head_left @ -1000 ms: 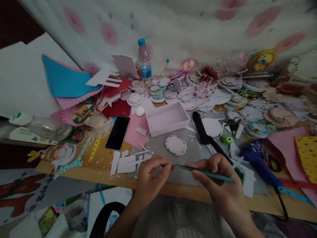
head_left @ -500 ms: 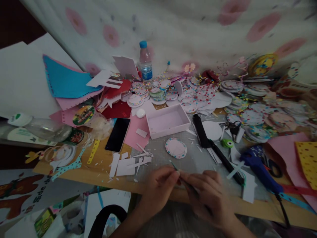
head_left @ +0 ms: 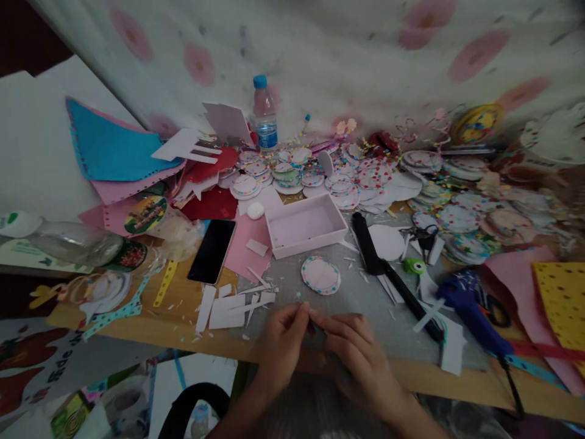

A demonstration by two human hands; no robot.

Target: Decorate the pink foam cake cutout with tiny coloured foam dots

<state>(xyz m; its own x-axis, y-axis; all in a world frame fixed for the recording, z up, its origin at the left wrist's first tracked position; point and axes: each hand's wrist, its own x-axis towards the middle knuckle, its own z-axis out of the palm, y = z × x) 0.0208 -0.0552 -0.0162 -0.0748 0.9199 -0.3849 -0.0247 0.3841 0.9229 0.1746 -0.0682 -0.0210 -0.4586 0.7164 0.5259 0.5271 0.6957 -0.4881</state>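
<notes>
Hands, both mine and bare, nearly met at the near edge of a cluttered desk [head_left: 411,373], over a grey mat [head_left: 384,332]. My left hand [head_left: 283,338] had its thumb and forefinger drawn together at the tips; my right hand [head_left: 359,347] curled in from the other side, its forefinger reaching to the left fingertips. Whatever lay between them was hidden by my fingers, so I could not tell what, if anything, they pinched.

Just beyond my fingertips, flat on the mat, lay a round paper disc [head_left: 320,275] edged with coloured dots. Behind it stood an open, shallow pale box [head_left: 311,240]. To the left were white paper offcuts [head_left: 227,311], a pink sheet [head_left: 249,263] and a dark-screened phone [head_left: 211,251]. To the right, a long black tool [head_left: 365,244] lay beside a plain white disc [head_left: 388,242], with a blue glue gun [head_left: 475,311] farther over.

Heaps of dotted discs [head_left: 351,177] crowded the back, near an upright water bottle [head_left: 265,116] with a blue cap. Behind everything hung a pale cloth [head_left: 320,55] printed with pink flowers.
</notes>
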